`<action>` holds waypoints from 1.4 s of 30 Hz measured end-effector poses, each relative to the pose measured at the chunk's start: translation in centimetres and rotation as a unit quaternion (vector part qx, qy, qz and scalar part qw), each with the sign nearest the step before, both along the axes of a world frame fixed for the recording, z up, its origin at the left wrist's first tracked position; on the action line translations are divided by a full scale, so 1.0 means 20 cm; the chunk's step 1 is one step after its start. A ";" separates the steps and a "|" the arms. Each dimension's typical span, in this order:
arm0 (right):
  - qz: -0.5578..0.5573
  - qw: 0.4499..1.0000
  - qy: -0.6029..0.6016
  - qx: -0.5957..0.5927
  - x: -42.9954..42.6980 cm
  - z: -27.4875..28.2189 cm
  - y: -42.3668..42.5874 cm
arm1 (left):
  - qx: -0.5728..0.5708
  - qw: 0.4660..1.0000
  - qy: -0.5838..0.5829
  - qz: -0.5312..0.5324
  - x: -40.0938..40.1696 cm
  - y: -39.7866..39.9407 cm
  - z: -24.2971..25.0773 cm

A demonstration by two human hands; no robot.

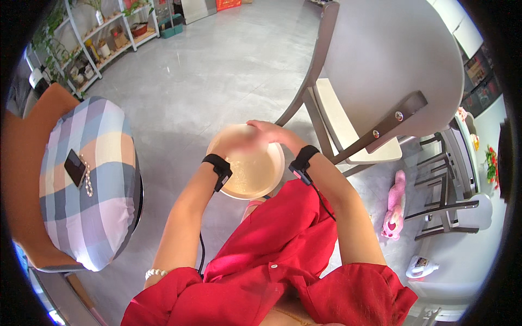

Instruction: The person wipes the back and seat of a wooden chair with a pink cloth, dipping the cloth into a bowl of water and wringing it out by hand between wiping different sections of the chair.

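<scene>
Below me on the floor stands a round pale bucket (279, 171) holding cloudy, yellowish water (249, 173) with some bubbles at its surface. My left hand (231, 146) and my right hand (270, 132) come together over the bucket's far side. A blurred patch covers most of the left hand and the right fingertips, so whether anything is between them stays hidden. Black straps with small devices circle both wrists, and a cable runs from the right one.
A chair (355, 150) with a pale seat stands close at the right. To the left, a checked cushion (91, 138) on a brown chair bears a phone (75, 167) and a beaded strap. Farther right lie a pink plush toy (394, 208) and a white jug (422, 267).
</scene>
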State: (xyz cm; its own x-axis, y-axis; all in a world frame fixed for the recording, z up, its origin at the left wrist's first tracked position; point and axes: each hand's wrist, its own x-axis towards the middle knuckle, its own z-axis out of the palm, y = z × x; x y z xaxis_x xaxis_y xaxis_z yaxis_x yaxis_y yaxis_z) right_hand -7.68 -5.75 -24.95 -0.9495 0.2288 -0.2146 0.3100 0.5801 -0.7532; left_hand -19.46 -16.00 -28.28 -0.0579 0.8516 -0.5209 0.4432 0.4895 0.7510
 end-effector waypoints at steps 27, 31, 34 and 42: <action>-0.055 0.961 -0.138 0.232 -0.04 0.20 -0.03 | 0.272 0.842 0.460 -0.077 0.04 0.05 0.17; -0.036 0.978 -0.148 0.142 -0.05 0.09 0.03 | 0.301 0.835 0.454 -0.072 0.04 0.05 0.13; -0.070 0.993 -0.095 -0.017 -0.03 0.07 0.03 | 0.306 0.848 0.428 -0.061 0.04 0.04 0.10; -0.177 0.953 -0.110 -0.222 0.02 0.08 -0.03 | 0.327 0.826 0.458 -0.029 0.07 0.02 0.10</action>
State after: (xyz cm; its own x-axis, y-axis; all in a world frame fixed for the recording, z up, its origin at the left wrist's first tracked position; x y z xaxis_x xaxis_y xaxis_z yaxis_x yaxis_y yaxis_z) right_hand -7.22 -6.33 -23.40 -0.7507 0.3660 -0.5500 0.6058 0.0493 -0.7941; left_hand -18.10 -15.59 -26.26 -0.1209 0.9488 0.2920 0.9808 0.0689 0.1825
